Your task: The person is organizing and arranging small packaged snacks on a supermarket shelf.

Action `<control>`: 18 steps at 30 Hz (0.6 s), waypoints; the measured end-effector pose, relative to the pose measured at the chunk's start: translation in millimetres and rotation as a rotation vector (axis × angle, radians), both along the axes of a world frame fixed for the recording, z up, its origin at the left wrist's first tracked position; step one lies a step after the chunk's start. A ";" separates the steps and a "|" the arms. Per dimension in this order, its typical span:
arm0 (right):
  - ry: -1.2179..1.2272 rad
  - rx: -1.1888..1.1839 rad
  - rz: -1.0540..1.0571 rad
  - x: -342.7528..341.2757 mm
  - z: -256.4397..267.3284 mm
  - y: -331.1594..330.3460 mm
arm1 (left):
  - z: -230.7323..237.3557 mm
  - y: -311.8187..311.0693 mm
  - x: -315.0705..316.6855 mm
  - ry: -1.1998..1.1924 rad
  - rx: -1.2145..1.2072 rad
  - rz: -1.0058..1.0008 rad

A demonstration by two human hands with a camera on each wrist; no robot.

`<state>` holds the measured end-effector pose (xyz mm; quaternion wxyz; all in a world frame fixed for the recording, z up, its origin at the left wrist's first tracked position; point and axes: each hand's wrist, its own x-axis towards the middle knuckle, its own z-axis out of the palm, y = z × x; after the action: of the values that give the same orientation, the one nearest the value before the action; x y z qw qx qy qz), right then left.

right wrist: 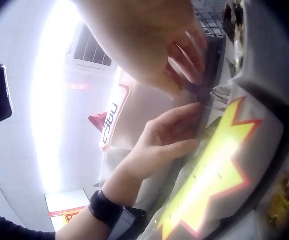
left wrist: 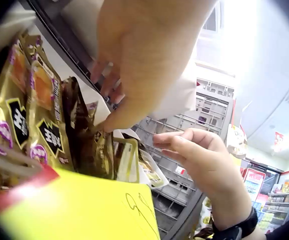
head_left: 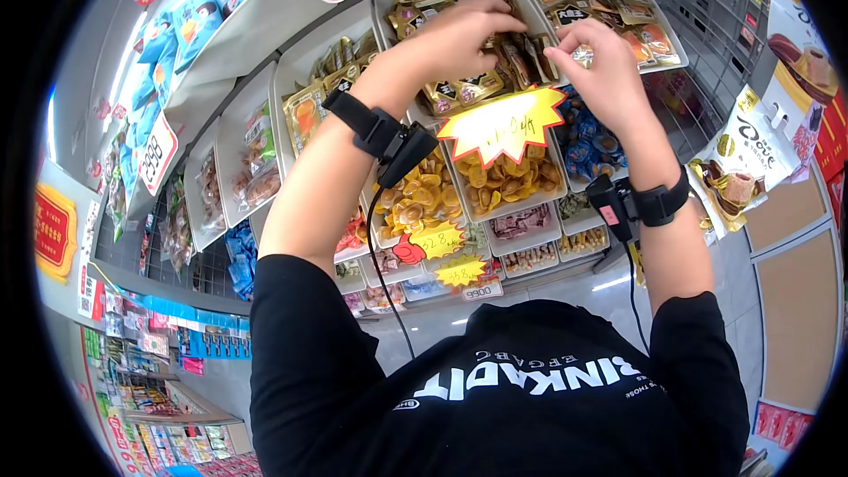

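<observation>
In the head view my left hand reaches over a white bin of gold snack packets. Its thumb comes down right at the tops of the upright packets in the left wrist view, fingers loosely bent and apart from the thumb. My right hand hovers at that bin's right edge, thumb and fingertips pointing toward the left hand. Seen from the left wrist, the right hand has loosely bent fingers and nothing shows between them. Both wrists wear black straps.
A yellow starburst price card stands at the bin's front. Neighbouring bins hold more gold packets, yellow-wrapped pieces and blue-wrapped pieces. A wire rack rises at the right, near a hanging snack bag.
</observation>
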<state>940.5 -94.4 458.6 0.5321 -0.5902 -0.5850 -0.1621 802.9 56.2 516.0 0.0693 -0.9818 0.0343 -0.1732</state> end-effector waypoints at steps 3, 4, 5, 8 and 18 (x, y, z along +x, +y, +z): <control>0.089 0.050 -0.017 -3.5 -15.0 -3.0 | -5.3 -11.7 7.8 0.151 -0.041 0.019; 0.092 0.053 -0.017 -3.6 -18.7 -3.3 | -4.0 -18.2 8.3 0.107 -0.018 0.037; 0.134 0.024 0.009 -3.4 -22.4 -3.7 | -3.1 -19.0 9.5 0.112 -0.015 0.036; 0.197 0.003 0.022 -3.8 -31.1 -4.6 | -4.0 -16.8 12.2 0.148 0.002 0.117; 0.169 0.082 -0.023 -14.8 -50.4 -7.2 | -10.9 -23.3 11.3 0.175 0.355 0.008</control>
<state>925.7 -101.6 408.2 0.6014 -0.5861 -0.5240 -0.1418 814.1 32.8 505.1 0.2391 -0.9656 0.0663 -0.0784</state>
